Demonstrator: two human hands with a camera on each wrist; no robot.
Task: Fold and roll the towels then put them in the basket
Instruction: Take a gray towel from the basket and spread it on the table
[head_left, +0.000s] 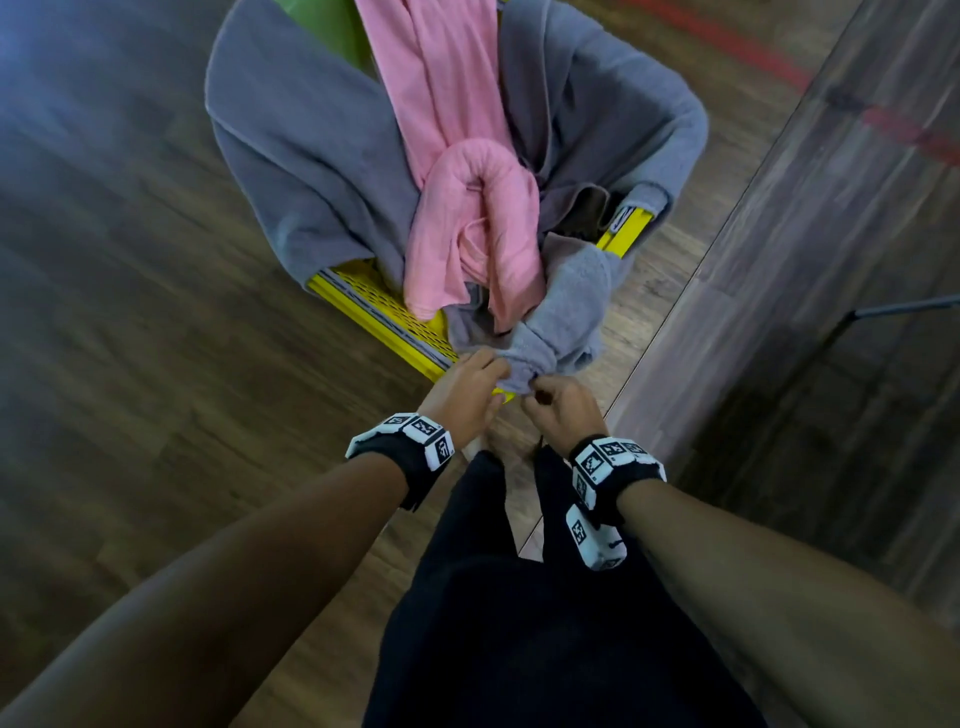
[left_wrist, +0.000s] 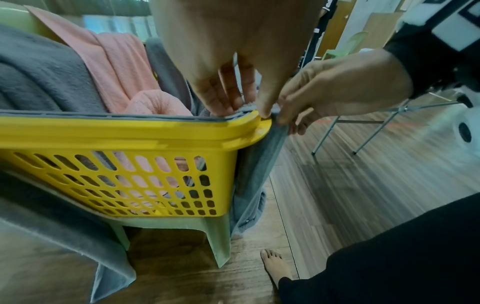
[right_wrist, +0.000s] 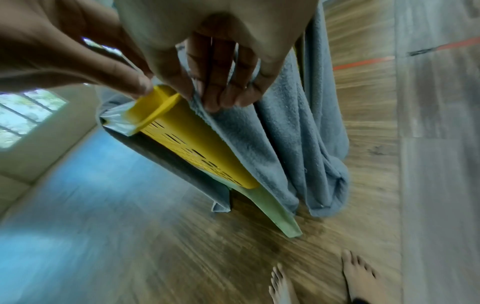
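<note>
A yellow perforated basket (head_left: 379, 317) stands on a pale green stool (left_wrist: 218, 236). Grey towels (head_left: 301, 171) and a pink towel (head_left: 467, 218) are draped in and over it. Another grey towel (head_left: 563, 312) hangs over the basket's near corner, down toward the floor (right_wrist: 291, 148). My left hand (head_left: 496, 374) pinches this towel's edge at the corner rim, fingers inside and thumb outside (left_wrist: 244, 107). Right beside it, my right hand (head_left: 537, 397) pinches the same edge between thumb and curled fingers (right_wrist: 207, 98).
The floor is wood plank (head_left: 130, 364), with a lighter strip and red tape line (head_left: 904, 130) to the right. Thin metal legs (left_wrist: 363, 131) stand on the right. My bare feet (right_wrist: 363, 281) are close to the stool.
</note>
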